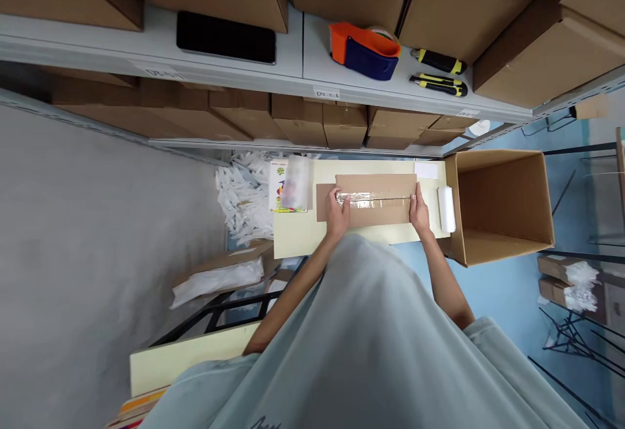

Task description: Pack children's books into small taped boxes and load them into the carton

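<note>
A flat brown cardboard box [375, 185] lies on the pale yellow table [297, 237], with a strip of clear tape along its middle seam. My left hand [336, 211] rests on the box's left end, fingers laid flat over the tape. At the right end, my right hand [420, 211] presses down with its fingers stretched out. Neither hand holds anything. A booklet in a clear plastic sleeve [289, 186] lies just left of the box.
An open cardboard carton [502, 204] stands at the table's right, a white roll [446, 209] beside it. The shelf above holds an orange and blue tape dispenser [364, 50], two utility knives [439, 72] and a black phone [226, 37]. White packing scraps [244, 198] are piled at the left.
</note>
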Demonstrator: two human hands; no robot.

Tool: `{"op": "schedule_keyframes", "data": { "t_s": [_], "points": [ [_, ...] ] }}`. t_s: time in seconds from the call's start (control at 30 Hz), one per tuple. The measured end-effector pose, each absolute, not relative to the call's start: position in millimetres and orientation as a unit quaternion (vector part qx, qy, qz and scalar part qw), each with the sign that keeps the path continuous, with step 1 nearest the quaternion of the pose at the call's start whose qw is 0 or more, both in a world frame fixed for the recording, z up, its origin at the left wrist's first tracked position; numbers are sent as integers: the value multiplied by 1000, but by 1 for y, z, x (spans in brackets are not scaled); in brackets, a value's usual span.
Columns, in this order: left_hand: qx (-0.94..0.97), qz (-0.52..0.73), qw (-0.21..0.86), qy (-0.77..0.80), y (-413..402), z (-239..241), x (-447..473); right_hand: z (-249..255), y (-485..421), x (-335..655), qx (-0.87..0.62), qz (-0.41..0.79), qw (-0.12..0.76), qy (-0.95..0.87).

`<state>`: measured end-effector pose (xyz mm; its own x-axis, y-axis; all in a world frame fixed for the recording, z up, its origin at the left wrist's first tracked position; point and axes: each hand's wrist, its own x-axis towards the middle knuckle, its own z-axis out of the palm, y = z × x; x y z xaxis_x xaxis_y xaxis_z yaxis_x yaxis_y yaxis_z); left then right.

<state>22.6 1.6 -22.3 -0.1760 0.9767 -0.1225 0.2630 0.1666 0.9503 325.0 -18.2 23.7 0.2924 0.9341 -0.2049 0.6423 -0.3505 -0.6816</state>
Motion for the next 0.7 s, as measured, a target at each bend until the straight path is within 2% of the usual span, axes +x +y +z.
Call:
{"op": "schedule_keyframes", "data": {
  "t_s": [0.33, 0.53, 0.7],
  "points": [
    [479, 420, 434, 637, 4, -26, 22, 30, -18, 319, -801, 262, 159, -514],
    [483, 424, 421, 641, 10, -26, 22, 32, -19, 314, -789, 272, 201, -513],
    [493, 404, 406, 654, 11, -19, 17, 28, -16, 315, -776, 269, 184, -539]
  ]
}}
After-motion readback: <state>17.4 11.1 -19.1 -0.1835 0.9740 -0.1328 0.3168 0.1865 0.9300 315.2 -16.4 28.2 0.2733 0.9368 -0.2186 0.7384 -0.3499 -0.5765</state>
